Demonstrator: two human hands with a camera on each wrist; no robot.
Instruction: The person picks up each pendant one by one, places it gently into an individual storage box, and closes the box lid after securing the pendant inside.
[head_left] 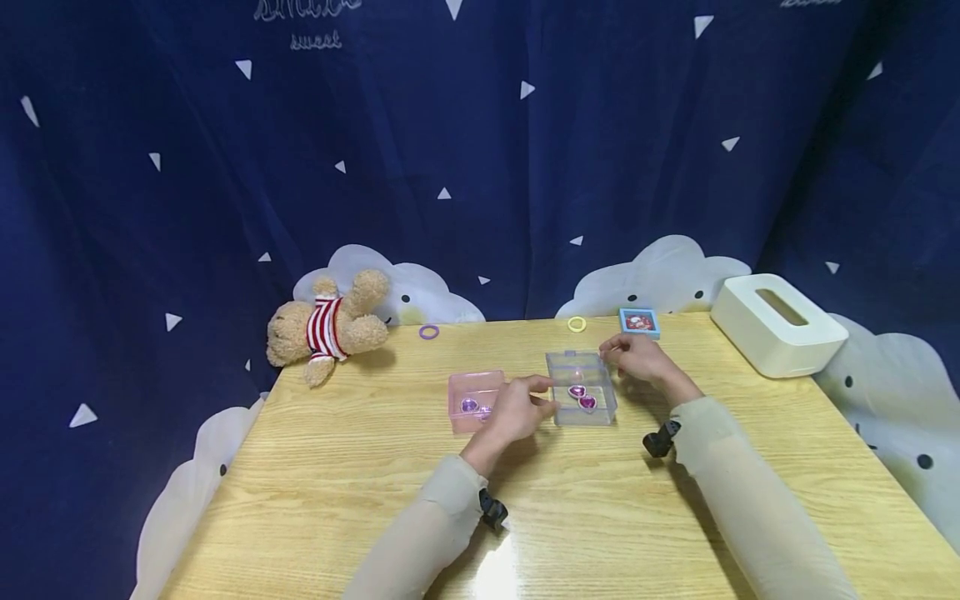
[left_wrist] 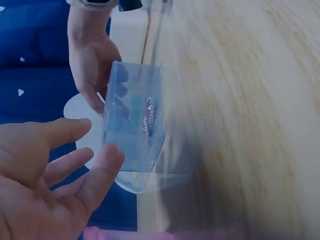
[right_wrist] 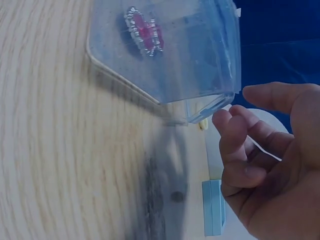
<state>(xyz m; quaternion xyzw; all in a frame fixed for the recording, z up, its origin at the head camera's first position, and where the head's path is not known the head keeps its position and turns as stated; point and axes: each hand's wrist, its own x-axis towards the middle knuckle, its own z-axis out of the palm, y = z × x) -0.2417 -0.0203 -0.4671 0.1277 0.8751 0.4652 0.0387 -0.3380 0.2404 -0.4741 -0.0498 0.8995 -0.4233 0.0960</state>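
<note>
A clear box (head_left: pixel 567 414) holds two magenta gem pieces (head_left: pixel 587 402) with pale beaded rims. Its see-through lid seems raised at the back, with a small tab on top. My left hand (head_left: pixel 517 410) is at the box's left side, thumb and fingers apart; whether it touches the wall I cannot tell. At the box's back right corner is my right hand (head_left: pixel 639 357), its thumb and forefinger near the lid's edge, the other fingers loosely bent. A pink box (head_left: pixel 457 426) with purple gem pieces (head_left: pixel 469 405) stands left of my left hand, which partly covers it.
A teddy bear (head_left: pixel 330 327) in a striped shirt lies at the back left. Along the back edge are a purple ring (head_left: pixel 429 332), a yellow ring (head_left: pixel 576 324) and a blue-framed picture (head_left: pixel 639 322). A white tissue box (head_left: pixel 780 325) stands at the right.
</note>
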